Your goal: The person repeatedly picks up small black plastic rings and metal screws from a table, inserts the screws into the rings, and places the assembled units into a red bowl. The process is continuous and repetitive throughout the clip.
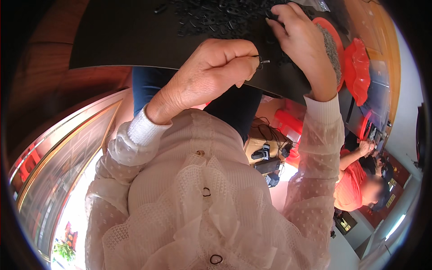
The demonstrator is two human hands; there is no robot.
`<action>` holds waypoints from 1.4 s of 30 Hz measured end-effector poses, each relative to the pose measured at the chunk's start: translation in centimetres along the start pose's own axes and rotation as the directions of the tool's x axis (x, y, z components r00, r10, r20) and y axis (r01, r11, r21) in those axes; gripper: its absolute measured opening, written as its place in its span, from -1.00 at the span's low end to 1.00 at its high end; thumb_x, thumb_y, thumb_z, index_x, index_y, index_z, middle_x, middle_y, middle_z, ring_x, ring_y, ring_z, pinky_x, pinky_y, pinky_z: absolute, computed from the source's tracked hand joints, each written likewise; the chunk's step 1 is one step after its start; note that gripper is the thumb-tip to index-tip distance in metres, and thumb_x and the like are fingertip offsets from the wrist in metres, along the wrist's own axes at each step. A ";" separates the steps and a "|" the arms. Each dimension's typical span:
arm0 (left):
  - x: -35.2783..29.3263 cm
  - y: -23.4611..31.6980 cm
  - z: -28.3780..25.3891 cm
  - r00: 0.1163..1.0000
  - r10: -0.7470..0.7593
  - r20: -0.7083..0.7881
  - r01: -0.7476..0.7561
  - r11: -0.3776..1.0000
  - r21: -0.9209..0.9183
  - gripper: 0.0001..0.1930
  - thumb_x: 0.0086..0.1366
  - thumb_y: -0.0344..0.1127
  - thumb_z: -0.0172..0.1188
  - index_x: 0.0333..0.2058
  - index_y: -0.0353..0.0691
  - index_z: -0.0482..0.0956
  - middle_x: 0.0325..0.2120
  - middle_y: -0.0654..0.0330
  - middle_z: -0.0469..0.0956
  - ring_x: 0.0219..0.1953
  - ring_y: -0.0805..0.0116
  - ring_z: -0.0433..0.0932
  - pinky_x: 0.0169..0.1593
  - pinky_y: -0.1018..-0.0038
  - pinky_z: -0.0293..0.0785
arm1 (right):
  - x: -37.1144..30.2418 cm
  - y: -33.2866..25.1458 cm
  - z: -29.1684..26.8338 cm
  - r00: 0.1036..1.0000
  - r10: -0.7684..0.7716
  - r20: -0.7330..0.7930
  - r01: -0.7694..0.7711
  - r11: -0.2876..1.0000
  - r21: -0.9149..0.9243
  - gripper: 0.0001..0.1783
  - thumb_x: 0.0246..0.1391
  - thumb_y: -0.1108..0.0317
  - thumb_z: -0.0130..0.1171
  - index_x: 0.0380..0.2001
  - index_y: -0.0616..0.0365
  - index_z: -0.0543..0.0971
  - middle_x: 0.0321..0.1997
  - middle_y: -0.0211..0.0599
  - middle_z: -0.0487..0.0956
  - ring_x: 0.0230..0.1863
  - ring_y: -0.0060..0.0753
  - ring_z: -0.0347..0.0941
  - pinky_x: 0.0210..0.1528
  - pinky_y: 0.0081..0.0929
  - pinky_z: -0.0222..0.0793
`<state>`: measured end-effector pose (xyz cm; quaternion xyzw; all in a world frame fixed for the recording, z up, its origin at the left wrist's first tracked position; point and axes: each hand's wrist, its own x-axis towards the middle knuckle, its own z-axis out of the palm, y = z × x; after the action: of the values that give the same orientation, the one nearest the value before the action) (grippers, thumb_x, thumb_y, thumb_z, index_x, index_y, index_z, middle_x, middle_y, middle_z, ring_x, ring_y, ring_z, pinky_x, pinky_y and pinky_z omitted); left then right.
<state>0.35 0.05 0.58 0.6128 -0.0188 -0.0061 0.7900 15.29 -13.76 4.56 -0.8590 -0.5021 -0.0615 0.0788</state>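
My left hand (220, 67) is closed in a pinch above the near edge of the black table (126, 40). From its fingertips sticks out a small black part with a thin metal spring (265, 61), pointing right. Most of that part is hidden by the fingers. Farther off and to the right, my right hand (300, 38) reaches down at the right side of a pile of small black plastic parts (220, 18). Its thumb and forefinger are apart, and I see nothing held between them.
Right of my right hand stands a red tray (340, 54) of small grey pieces. A red wavy-edged dish (358, 74) lies beyond it. Under the table, a box (256, 137) holds cables and black devices. Farther right, another person in a red top (351, 189) works with raised hands.
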 end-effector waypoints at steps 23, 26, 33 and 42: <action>-0.1 0.1 -0.1 1.000 -0.009 -0.022 0.009 1.000 0.008 -0.83 0.26 -0.40 -0.05 -0.51 -0.27 0.43 -0.64 0.33 0.37 -0.59 0.63 0.34 -0.49 0.69 0.26 | 0.6 -0.5 0.3 0.997 0.034 0.072 -0.034 0.999 -0.004 -0.88 -0.08 0.54 0.05 -0.41 0.21 0.37 -0.39 -0.08 0.43 -0.32 0.06 0.45 -0.35 -0.16 0.34; -0.1 0.2 -0.1 1.000 -0.014 -0.013 0.015 1.000 0.011 -0.83 0.26 -0.41 -0.05 -0.50 -0.27 0.44 -0.64 0.33 0.37 -0.59 0.63 0.34 -0.49 0.69 0.27 | 0.4 -0.1 0.2 0.999 0.018 0.037 -0.020 0.997 0.070 -0.86 -0.09 0.56 0.06 -0.39 0.20 0.37 -0.38 -0.08 0.44 -0.33 0.06 0.45 -0.34 -0.18 0.34; -0.1 0.1 -0.2 1.000 -0.016 -0.013 0.017 1.000 0.007 -0.83 0.26 -0.42 -0.04 -0.51 -0.29 0.42 -0.65 0.33 0.37 -0.58 0.63 0.33 -0.47 0.67 0.26 | 0.2 0.4 0.1 0.998 0.032 -0.046 -0.028 0.994 0.103 -0.85 -0.06 0.55 0.08 -0.35 0.20 0.41 -0.35 -0.08 0.45 -0.32 0.05 0.45 -0.31 -0.22 0.35; 0.0 0.0 -0.1 1.000 0.007 -0.018 -0.007 1.000 0.007 -0.83 0.25 -0.43 -0.05 -0.53 -0.30 0.41 -0.66 0.33 0.37 -0.57 0.63 0.33 -0.48 0.66 0.24 | 0.8 1.0 0.6 0.995 0.069 -0.067 -0.054 0.979 0.197 -0.84 0.01 0.51 0.09 -0.28 0.19 0.43 -0.31 -0.06 0.46 -0.29 0.05 0.45 -0.29 -0.23 0.37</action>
<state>0.40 0.20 0.57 0.6155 -0.0138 0.0021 0.7880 16.52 -13.44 4.08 -0.8593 -0.4757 -0.0412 0.1831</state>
